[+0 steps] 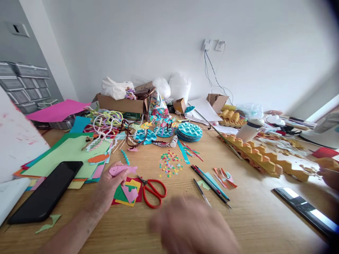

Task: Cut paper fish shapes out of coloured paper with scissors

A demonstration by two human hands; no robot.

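My left hand (117, 180) pinches a pink paper fish (123, 170) with small marks drawn on it. Just below lie stacked red, green and yellow paper squares (120, 194), topped by a pink paper scrap (129, 193). Red-handled scissors (153, 192) rest beside them, blades pointing up-left. My right hand (194, 225) is low in the middle of the view, smeared by motion; its fingers cannot be made out. Closest to it are a pen (201, 192) and several slim pens or brushes (212, 187). An orange paper fish (98, 158) lies on the coloured sheets.
A black phone (47, 190) lies left, another phone (304, 208) right. Paper dots (171, 164) are scattered mid-table behind the scissors. Blue wavy discs (188, 132) are stacked farther back. Egg-carton strips (254, 155) stretch along the right, where another person's hand (329, 178) shows.
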